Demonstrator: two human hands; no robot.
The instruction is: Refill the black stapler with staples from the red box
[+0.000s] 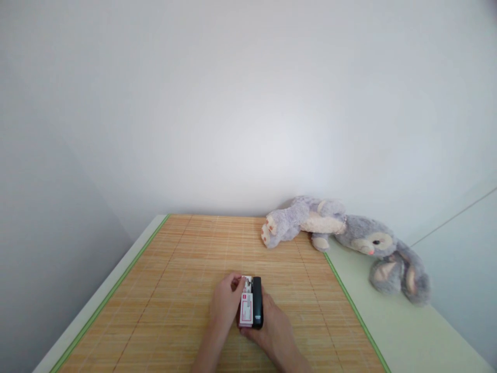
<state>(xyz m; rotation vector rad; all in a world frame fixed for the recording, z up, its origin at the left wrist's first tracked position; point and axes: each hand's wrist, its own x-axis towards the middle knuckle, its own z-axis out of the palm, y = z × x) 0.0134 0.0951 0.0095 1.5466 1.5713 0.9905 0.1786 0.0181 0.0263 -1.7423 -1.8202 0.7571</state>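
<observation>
A black stapler (257, 303) lies lengthwise, pointing away from me, close beside a small white box with a red-pink printed border (246, 310). Just beyond that box is a second small white box with a dark picture (247, 283). My left hand (225, 301) is closed at the left side, thumb and fingertips on the farther box. From the right, my right hand (275, 322) wraps the stapler's side, its thumb under the near end of the boxes. Part of the right fingers is hidden behind the stapler. I cannot tell whether the items rest on the mat.
A bamboo mat (186, 290) with green edging covers most of the table. At the back right lies a grey plush rabbit (365, 235), its ears over the pale green tabletop (411, 331). A white wall (233, 103) stands behind the table.
</observation>
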